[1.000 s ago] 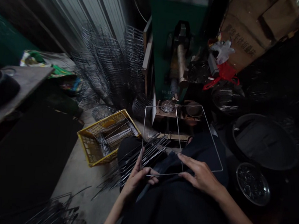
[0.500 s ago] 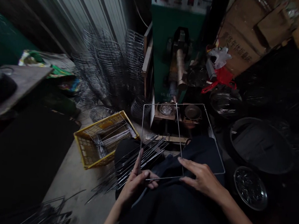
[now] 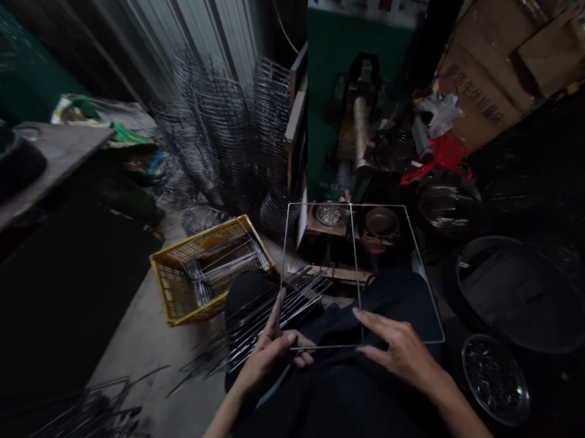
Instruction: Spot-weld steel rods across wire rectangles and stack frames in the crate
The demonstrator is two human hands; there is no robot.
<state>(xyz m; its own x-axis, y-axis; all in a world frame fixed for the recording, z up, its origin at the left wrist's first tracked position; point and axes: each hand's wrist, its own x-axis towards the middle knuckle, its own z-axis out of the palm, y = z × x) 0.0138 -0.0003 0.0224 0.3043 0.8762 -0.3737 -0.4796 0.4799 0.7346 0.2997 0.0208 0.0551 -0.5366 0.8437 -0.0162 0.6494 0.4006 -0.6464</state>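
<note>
The rectangular wire frame (image 3: 285, 245) remains above the lap (image 3: 400, 296), its middle rod (image 3: 356, 260) still reaching the spot welder's (image 3: 327, 81) tip: only the view shifts, alignment holds. Left hand (image 3: 276, 351) pinches the near-left corner; right hand's (image 3: 398, 341) thumb and forefinger pinch the rod's near end.

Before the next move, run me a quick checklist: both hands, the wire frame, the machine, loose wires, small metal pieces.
1. Left hand holding the wire frame at its near left corner: ok.
2. Right hand at the near end of the middle wire: ok.
3. Middle wire's far end touching the machine: cannot tell; they overlap in view.
4. Near left corner joined: cannot tell; fingers cover it.
5. Loose wires out from under the frame: not ok; they lie across the lap, behind its left side in view.
6. Small metal pieces at the machine: ok, heaped.
</note>
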